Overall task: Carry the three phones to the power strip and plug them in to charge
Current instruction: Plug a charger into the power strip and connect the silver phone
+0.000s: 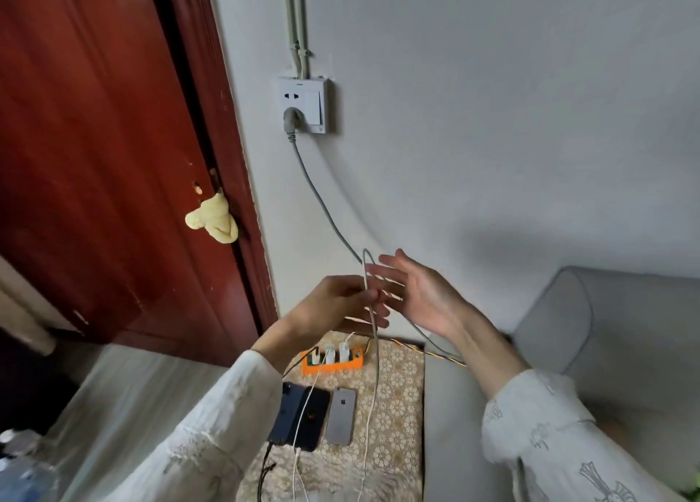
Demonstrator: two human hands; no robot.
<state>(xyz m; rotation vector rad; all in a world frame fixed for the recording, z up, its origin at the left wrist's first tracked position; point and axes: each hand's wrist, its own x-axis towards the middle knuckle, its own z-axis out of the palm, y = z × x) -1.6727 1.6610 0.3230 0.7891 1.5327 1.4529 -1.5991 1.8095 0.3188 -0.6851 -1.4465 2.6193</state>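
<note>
Three phones lie face down side by side on a patterned cloth: a dark blue phone, a black phone and a grey phone. Behind them sits the orange power strip with white chargers plugged in. My left hand is raised above the strip and pinches a looped white charging cable that hangs down past the grey phone. My right hand is beside it, fingers spread, holding nothing. A black cable and a white cable run from the near ends of the two dark phones.
A wall socket holds a grey plug whose cord runs down towards the strip. A red-brown door with a yellow cloth on its latch stands left. A grey cushion is at right.
</note>
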